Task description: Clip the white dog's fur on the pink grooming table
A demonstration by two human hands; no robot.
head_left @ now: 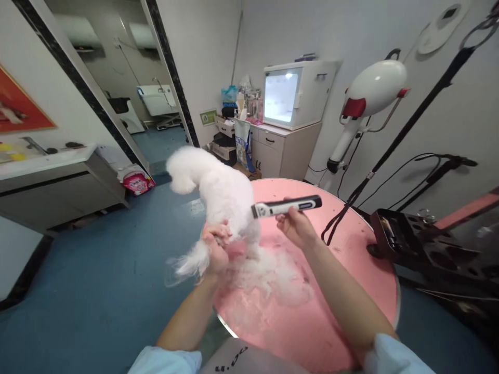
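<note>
A small white fluffy dog [218, 189] stands on a round pink grooming table [343, 270], facing away to the left. My left hand [215, 248] is closed around the base of its tail at the rump, with the tail's fur hanging out to the left. My right hand [296, 226] grips a black and silver hair clipper [286, 206], held level with its blade end close to the dog's back. A heap of cut white fur [273, 278] lies on the table behind the dog.
A black leash strap [393, 143] hangs from an arm over the table. A white and red stand dryer [366, 98] is at the right, a black tool tray [401, 236] beside the table. A white cabinet with a lit box [286, 122] stands behind.
</note>
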